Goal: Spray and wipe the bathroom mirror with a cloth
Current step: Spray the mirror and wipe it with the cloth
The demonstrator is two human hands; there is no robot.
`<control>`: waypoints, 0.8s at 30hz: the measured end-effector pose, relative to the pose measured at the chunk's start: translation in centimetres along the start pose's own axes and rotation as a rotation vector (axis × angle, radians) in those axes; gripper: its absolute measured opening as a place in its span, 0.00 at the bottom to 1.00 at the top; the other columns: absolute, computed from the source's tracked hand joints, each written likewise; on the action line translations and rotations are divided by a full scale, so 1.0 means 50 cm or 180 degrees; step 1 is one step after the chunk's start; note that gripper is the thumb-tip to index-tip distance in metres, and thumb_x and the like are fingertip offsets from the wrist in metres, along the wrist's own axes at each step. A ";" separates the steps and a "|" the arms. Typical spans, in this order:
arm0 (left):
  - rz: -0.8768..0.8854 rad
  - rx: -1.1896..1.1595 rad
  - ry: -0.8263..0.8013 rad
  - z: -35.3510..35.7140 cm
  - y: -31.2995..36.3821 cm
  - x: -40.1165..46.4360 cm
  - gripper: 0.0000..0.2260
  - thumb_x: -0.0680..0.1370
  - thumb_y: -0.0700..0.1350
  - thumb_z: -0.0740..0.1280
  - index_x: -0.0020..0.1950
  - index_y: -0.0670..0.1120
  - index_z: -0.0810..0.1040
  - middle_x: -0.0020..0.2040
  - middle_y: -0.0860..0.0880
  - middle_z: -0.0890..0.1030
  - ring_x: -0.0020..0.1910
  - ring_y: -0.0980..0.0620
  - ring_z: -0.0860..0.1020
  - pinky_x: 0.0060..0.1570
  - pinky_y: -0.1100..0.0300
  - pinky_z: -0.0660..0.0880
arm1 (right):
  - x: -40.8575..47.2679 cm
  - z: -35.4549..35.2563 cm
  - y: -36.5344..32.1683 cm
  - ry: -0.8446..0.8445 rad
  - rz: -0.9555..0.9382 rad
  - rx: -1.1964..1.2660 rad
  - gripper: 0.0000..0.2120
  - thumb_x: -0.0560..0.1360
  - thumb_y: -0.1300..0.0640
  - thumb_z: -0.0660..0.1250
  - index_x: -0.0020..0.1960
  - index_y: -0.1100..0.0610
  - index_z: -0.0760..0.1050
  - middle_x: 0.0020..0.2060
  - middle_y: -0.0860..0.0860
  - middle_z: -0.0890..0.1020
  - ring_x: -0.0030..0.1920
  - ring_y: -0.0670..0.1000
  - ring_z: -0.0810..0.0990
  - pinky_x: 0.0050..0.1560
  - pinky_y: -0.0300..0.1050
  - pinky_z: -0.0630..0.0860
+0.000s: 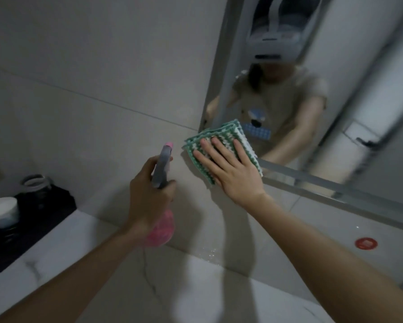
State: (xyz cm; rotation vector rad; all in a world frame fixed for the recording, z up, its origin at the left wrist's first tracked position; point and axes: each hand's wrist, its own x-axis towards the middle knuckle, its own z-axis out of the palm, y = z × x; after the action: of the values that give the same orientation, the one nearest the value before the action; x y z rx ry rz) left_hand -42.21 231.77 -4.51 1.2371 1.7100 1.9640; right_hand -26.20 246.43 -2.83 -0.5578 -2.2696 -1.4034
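The bathroom mirror [349, 94] fills the upper right, framed by a grey metal edge. A folded green-and-white cloth [228, 134] lies flat over the mirror's lower left corner, partly on the wall tile. My right hand [233, 171] presses on it with straight, spread fingers. My left hand [149, 197] grips a pink spray bottle [162, 229] by its grey trigger head, nozzle pointing up toward the wall just left of the cloth. The bottle's pink body is partly hidden behind my hand.
A white marble counter [126, 287] runs below, with water droplets near the wall. At the left, a black tray [44, 220] carries a white cup [2, 212] and a clear jar [36, 185]. A red round sticker [366, 243] sits on the tile at lower right.
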 end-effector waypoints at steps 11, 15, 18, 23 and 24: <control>0.0503 -0.0286 -0.0585 0.221 0.139 -0.102 0.09 0.63 0.36 0.64 0.38 0.48 0.72 0.24 0.49 0.71 0.20 0.57 0.69 0.22 0.68 0.67 | -0.292 -0.073 0.244 -0.0593 -0.0393 -0.0543 0.30 0.77 0.57 0.57 0.77 0.47 0.53 0.76 0.46 0.55 0.75 0.49 0.54 0.76 0.53 0.42; 0.0454 -0.0521 -0.0909 0.323 0.193 -0.159 0.12 0.64 0.36 0.65 0.39 0.53 0.71 0.23 0.53 0.72 0.21 0.56 0.70 0.22 0.66 0.69 | -0.403 -0.115 0.326 -0.0746 -0.0247 -0.0528 0.32 0.74 0.60 0.50 0.77 0.47 0.53 0.76 0.46 0.56 0.76 0.50 0.54 0.75 0.53 0.42; 0.0213 -0.0776 -0.1124 0.399 0.234 -0.213 0.12 0.65 0.36 0.66 0.41 0.53 0.73 0.24 0.53 0.74 0.22 0.55 0.71 0.24 0.61 0.72 | -0.489 -0.124 0.381 -0.0688 -0.0086 -0.0439 0.30 0.75 0.60 0.51 0.77 0.47 0.55 0.76 0.46 0.58 0.76 0.50 0.55 0.75 0.53 0.43; -0.0019 -0.0925 -0.1253 0.535 0.299 -0.321 0.16 0.64 0.37 0.65 0.47 0.53 0.77 0.25 0.52 0.74 0.24 0.54 0.70 0.23 0.62 0.71 | -0.639 -0.109 0.473 -0.0454 0.0017 -0.0569 0.25 0.81 0.48 0.54 0.76 0.44 0.54 0.76 0.45 0.57 0.76 0.49 0.55 0.75 0.53 0.44; -0.0034 -0.0897 -0.1268 0.564 0.311 -0.344 0.17 0.64 0.37 0.65 0.48 0.53 0.77 0.26 0.52 0.74 0.25 0.53 0.70 0.24 0.61 0.71 | -0.667 -0.108 0.494 -0.0408 0.0011 -0.0531 0.25 0.81 0.47 0.54 0.76 0.44 0.54 0.76 0.45 0.57 0.76 0.49 0.55 0.75 0.53 0.45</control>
State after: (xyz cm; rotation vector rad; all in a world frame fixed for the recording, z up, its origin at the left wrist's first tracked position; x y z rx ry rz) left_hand -6.26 235.20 0.75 1.3911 1.2010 1.7298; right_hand 15.54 247.78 -0.33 -0.7230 -2.2600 -1.6080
